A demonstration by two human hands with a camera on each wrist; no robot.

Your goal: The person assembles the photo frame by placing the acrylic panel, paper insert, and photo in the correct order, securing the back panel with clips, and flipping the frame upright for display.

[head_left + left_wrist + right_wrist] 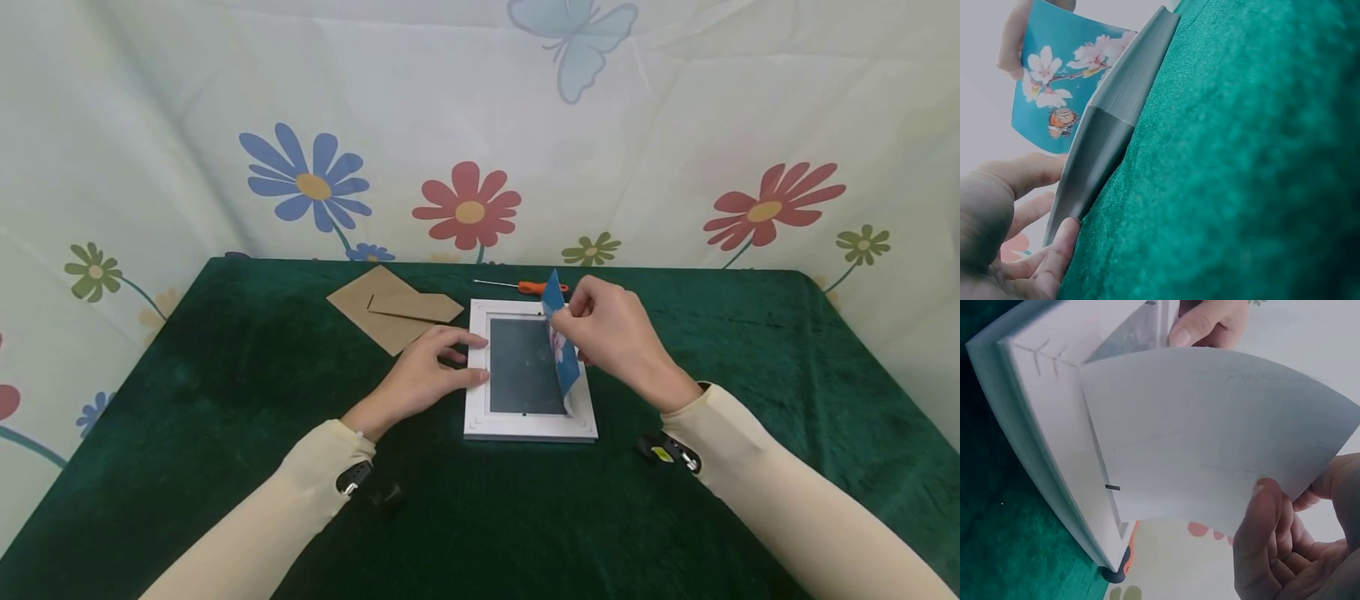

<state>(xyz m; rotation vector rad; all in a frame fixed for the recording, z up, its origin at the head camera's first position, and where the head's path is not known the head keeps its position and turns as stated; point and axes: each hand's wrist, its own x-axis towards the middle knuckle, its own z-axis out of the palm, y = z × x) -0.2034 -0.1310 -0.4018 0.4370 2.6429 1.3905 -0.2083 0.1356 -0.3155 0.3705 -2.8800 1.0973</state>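
A white picture frame (531, 428) lies face down on the table, its dark glass pane (519, 367) exposed. My left hand (427, 367) holds the frame's left border; thumb and a finger rest on top while another fingertip (1071, 228) touches its outer side. Between thumb and fingers, my right hand (618, 329) pinches a photo print (557, 342) by its raised edge. The print stands bent up from the opening, its lower edge within the right part. Pink blossoms and a butterfly (1063, 122) on blue cover one side; the other side (1166, 437) is white with faint marks.
Behind and left of the frame lies a brown backing board (352, 296) with a folded stand flap (420, 306). An orange-handled screwdriver (531, 287) lies beyond the frame. Dark green cloth (225, 358) covers the table, with a flowered curtain (420, 92) behind.
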